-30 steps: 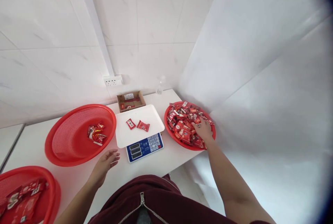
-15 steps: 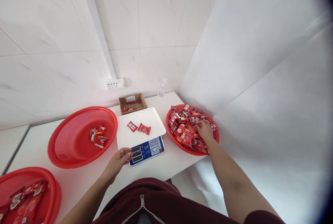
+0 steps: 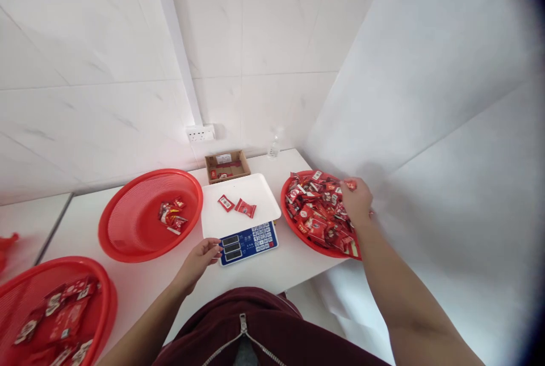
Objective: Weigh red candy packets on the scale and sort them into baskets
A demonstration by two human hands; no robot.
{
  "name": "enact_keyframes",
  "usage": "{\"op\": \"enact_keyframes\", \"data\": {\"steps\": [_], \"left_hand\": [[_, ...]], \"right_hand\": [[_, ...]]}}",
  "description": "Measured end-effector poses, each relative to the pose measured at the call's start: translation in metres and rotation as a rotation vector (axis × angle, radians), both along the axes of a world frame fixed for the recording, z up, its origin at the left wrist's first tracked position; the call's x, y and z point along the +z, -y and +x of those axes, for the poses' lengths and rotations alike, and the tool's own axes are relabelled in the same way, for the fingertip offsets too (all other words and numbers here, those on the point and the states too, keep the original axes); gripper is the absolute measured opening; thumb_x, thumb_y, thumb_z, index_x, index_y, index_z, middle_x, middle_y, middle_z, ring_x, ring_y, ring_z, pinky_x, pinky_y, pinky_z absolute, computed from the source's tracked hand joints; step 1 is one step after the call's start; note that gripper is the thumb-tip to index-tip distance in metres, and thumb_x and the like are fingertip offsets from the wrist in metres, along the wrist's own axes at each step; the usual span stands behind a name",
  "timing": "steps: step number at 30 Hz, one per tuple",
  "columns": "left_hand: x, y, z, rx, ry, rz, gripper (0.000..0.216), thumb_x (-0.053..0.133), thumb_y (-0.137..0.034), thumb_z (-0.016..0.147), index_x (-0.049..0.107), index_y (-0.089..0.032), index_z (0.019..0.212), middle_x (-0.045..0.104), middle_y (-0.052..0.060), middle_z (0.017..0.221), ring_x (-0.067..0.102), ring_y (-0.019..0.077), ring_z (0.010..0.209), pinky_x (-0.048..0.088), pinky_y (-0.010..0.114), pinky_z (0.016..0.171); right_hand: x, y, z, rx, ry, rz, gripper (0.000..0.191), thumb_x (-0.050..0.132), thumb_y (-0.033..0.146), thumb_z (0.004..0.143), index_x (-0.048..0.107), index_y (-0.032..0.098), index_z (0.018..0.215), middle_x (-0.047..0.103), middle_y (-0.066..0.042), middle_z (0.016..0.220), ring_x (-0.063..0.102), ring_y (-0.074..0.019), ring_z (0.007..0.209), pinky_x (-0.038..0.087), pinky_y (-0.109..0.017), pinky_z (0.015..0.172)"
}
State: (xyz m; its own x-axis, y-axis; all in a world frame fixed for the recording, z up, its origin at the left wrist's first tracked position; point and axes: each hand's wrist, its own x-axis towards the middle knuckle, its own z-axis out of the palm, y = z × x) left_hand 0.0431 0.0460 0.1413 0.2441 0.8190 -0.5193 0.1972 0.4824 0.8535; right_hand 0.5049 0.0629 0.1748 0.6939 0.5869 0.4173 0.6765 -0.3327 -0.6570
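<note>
A blue electronic scale [image 3: 248, 242] with a white weighing tray [image 3: 259, 187] stands in the middle of the white table. Two red wrapped candies [image 3: 245, 207] lie on the tray. My left hand [image 3: 200, 259] rests at the scale's front left corner, fingers curled, fingertips touching it. My right hand [image 3: 356, 201] is over the right red basket [image 3: 293, 225], which is heaped with red candy packets. Its fingers are closed on a red candy [image 3: 351, 184] lifted a little above the pile.
A second red basket [image 3: 128, 241] left of the scale holds a few packets. A third [image 3: 102, 292] sits at the near left with several packets. A small cardboard box [image 3: 226, 165], a clear bottle [image 3: 274, 147] and a wall socket [image 3: 201, 133] stand behind.
My left hand moved from the bare table to the scale's front corner. My right hand rose from the candy pile with a packet in its fingers. The view shifted right.
</note>
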Motion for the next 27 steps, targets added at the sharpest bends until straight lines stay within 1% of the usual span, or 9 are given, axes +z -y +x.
{"op": "enact_keyframes", "data": {"steps": [3, 6, 9, 11, 16, 19, 22, 24, 27], "left_hand": [[0.006, 0.004, 0.005, -0.01, 0.018, -0.014, 0.046, 0.069, -0.049, 0.065, 0.058, -0.017, 0.096, 0.065, 0.006, 0.091, 0.061, 0.0185, 0.084, 0.045, 0.034, 0.081], [0.009, 0.007, 0.007, -0.02, 0.025, -0.019, 0.042, 0.068, -0.046, 0.067, 0.059, -0.017, 0.096, 0.064, 0.006, 0.091, 0.061, 0.0178, 0.083, 0.044, 0.033, 0.08], [0.013, 0.009, 0.003, -0.032, 0.031, -0.013, 0.041, 0.068, -0.043, 0.067, 0.058, -0.017, 0.097, 0.063, 0.005, 0.09, 0.06, 0.0174, 0.082, 0.044, 0.033, 0.08], [0.015, 0.011, -0.003, -0.02, 0.03, -0.005, 0.04, 0.068, -0.043, 0.068, 0.058, -0.017, 0.097, 0.063, 0.005, 0.089, 0.06, 0.0171, 0.083, 0.044, 0.033, 0.08], [0.013, 0.016, -0.02, 0.048, 0.024, -0.019, 0.038, 0.066, -0.042, 0.07, 0.058, -0.018, 0.098, 0.063, 0.005, 0.092, 0.059, 0.0173, 0.086, 0.044, 0.033, 0.081], [0.007, 0.021, -0.025, 0.071, 0.022, -0.053, 0.038, 0.066, -0.042, 0.07, 0.057, -0.017, 0.098, 0.063, 0.005, 0.092, 0.059, 0.0174, 0.085, 0.044, 0.032, 0.081], [0.003, 0.022, -0.024, 0.061, 0.012, -0.062, 0.039, 0.067, -0.042, 0.069, 0.057, -0.017, 0.097, 0.063, 0.005, 0.091, 0.059, 0.0173, 0.084, 0.044, 0.032, 0.079], [0.002, 0.021, -0.022, 0.041, 0.009, -0.056, 0.04, 0.067, -0.044, 0.069, 0.057, -0.018, 0.097, 0.063, 0.005, 0.092, 0.06, 0.0173, 0.084, 0.044, 0.032, 0.08], [0.004, 0.018, -0.017, 0.008, 0.017, -0.038, 0.04, 0.067, -0.044, 0.07, 0.057, -0.018, 0.098, 0.063, 0.005, 0.093, 0.06, 0.0174, 0.085, 0.044, 0.033, 0.081]], "right_hand": [[-0.003, -0.022, -0.053, 0.117, -0.199, 0.098, 0.023, 0.058, 0.038, 0.072, 0.062, 0.019, 0.085, 0.066, -0.005, 0.085, 0.057, -0.0211, 0.081, 0.042, -0.036, 0.083], [-0.022, -0.046, -0.126, 0.3, -0.377, 0.074, 0.021, 0.06, 0.038, 0.069, 0.062, 0.02, 0.081, 0.066, -0.003, 0.082, 0.058, -0.0202, 0.079, 0.043, -0.034, 0.079], [-0.044, -0.07, -0.188, 0.352, -0.568, 0.022, 0.022, 0.059, 0.039, 0.068, 0.06, 0.021, 0.08, 0.065, -0.002, 0.078, 0.058, -0.0196, 0.075, 0.046, -0.032, 0.072], [-0.054, -0.083, -0.212, 0.356, -0.674, -0.001, 0.025, 0.056, 0.041, 0.069, 0.059, 0.021, 0.084, 0.064, -0.002, 0.078, 0.059, -0.0186, 0.072, 0.046, -0.03, 0.066], [-0.063, -0.093, -0.22, 0.425, -0.711, -0.068, 0.03, 0.053, 0.041, 0.072, 0.059, 0.019, 0.091, 0.065, -0.004, 0.085, 0.06, -0.0173, 0.072, 0.048, -0.028, 0.062], [-0.064, -0.088, -0.214, 0.489, -0.706, -0.126, 0.032, 0.052, 0.042, 0.075, 0.061, 0.019, 0.096, 0.066, -0.005, 0.088, 0.062, -0.0182, 0.074, 0.05, -0.032, 0.067], [-0.067, -0.082, -0.211, 0.556, -0.597, -0.198, 0.038, 0.054, 0.041, 0.076, 0.06, 0.019, 0.107, 0.064, -0.009, 0.109, 0.06, -0.0224, 0.098, 0.046, -0.038, 0.088], [-0.072, -0.075, -0.212, 0.631, -0.428, -0.281, 0.048, 0.056, 0.041, 0.077, 0.056, 0.02, 0.12, 0.056, -0.012, 0.125, 0.05, -0.0255, 0.118, 0.038, -0.041, 0.1], [-0.081, -0.056, -0.217, 0.789, -0.185, -0.414, 0.064, 0.06, 0.044, 0.075, 0.045, 0.021, 0.134, 0.041, -0.013, 0.141, 0.031, -0.0299, 0.134, 0.029, -0.046, 0.107]]}}
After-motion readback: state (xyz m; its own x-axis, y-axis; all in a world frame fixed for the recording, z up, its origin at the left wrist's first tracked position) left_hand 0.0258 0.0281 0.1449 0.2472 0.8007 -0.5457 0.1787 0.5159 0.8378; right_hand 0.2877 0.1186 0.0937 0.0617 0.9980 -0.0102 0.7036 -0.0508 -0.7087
